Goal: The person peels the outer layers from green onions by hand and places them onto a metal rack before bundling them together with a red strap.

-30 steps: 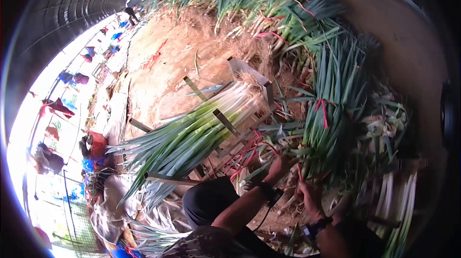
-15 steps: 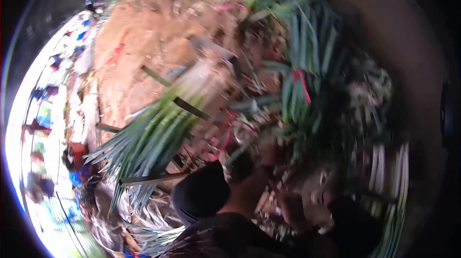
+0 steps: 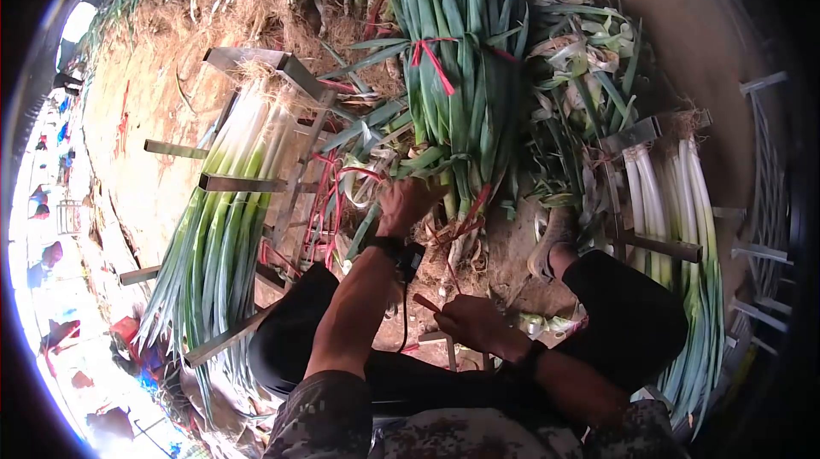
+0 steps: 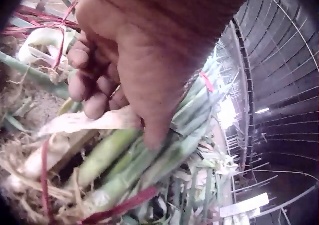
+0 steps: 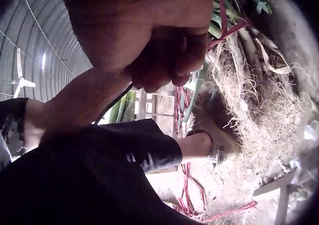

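Observation:
A large bundle of green onions lies before the person, with a red tie round its leaves. The left hand is at its lower left side; in the left wrist view, the left hand has its fingers curled and thumb down, pinching a pale stalk over the bundle. A second red strip crosses the stalks near the roots. Below the roots, the right hand is curled round a thin reddish strip end. In the right wrist view the right hand's fingers are curled beside the red strip.
Metal racks hold more onions at left and right. Loose red strips hang by the left rack. Trimmed leaves lie to the right, more bundles at the top left. The person's shoe is right of the roots.
The head view has swung, so the bundle and racks appear further left and the right rack shows fully. The right hand now stands lower, apart from the bundle; the left remains beside it.

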`<state>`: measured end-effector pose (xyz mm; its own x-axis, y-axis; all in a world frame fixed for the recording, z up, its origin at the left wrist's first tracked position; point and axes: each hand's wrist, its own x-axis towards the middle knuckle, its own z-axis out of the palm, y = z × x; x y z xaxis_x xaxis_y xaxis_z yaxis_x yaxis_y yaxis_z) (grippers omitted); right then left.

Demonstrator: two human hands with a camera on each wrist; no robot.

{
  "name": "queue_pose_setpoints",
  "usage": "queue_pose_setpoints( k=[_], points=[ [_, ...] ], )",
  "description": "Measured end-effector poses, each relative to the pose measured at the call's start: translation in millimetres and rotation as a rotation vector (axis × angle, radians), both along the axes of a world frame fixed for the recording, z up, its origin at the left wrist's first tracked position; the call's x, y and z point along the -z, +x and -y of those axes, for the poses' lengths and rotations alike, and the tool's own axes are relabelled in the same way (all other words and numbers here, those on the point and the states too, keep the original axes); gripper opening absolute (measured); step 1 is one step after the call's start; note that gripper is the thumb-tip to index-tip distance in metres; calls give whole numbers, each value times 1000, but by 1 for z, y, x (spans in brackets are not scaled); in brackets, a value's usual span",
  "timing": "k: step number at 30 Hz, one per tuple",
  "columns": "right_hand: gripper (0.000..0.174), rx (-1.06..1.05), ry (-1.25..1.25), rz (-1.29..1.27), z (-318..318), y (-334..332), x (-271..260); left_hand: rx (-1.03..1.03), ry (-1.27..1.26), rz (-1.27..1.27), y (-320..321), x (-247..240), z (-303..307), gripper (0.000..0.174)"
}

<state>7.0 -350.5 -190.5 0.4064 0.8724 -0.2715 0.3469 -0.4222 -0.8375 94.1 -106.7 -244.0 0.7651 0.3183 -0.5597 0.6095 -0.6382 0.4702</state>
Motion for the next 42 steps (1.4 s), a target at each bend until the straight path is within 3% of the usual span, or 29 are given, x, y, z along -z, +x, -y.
queue_pose_setpoints(
  k=[3,6,7,9,12,13,16,19,21,23,26,27,29,32,36,37,40,42],
  points=[
    [26,-48,3,-23,-5,0,-5,237,122,-59,-3,41,33,81],
    [26,-68,24,26,-5,-2,-7,257,537,461,-30,70,69,69],
    [26,-75,9,35,-5,1,-9,207,293,277,-27,74,68,63],
    [25,-65,3,42,-3,3,-9,216,-50,142,-31,117,46,35],
    [22,-9,63,44,-1,2,-3,385,-67,561,-32,139,12,27],
    [21,24,103,44,-1,1,0,296,-142,677,-33,121,15,20],
    [19,29,147,68,-1,0,7,39,-432,593,-30,86,25,19],
    [17,-35,115,72,-2,-3,2,-120,-343,496,-26,60,29,23],
    [15,-80,100,72,-4,-7,0,28,-105,476,-33,99,25,27],
    [14,-115,107,86,-8,-12,3,7,-291,283,-39,93,25,30],
    [13,-50,269,99,-10,-15,9,593,-20,242,-51,81,44,26],
    [13,-63,224,94,-9,-13,8,594,-141,134,-55,67,51,35],
    [13,-90,136,82,-9,-9,3,648,50,119,-52,38,68,37],
    [14,-56,195,51,-5,-15,5,761,208,75,-59,68,74,31],
    [15,-43,222,51,-3,-17,10,872,292,292,-56,81,56,22],
    [15,-46,217,56,-3,-16,10,870,263,348,-56,78,49,20],
    [19,-45,203,47,-6,-9,6,327,26,482,-59,65,36,19],
    [21,-78,126,12,-8,-6,1,-33,-301,469,-50,60,29,16]
  ],
)
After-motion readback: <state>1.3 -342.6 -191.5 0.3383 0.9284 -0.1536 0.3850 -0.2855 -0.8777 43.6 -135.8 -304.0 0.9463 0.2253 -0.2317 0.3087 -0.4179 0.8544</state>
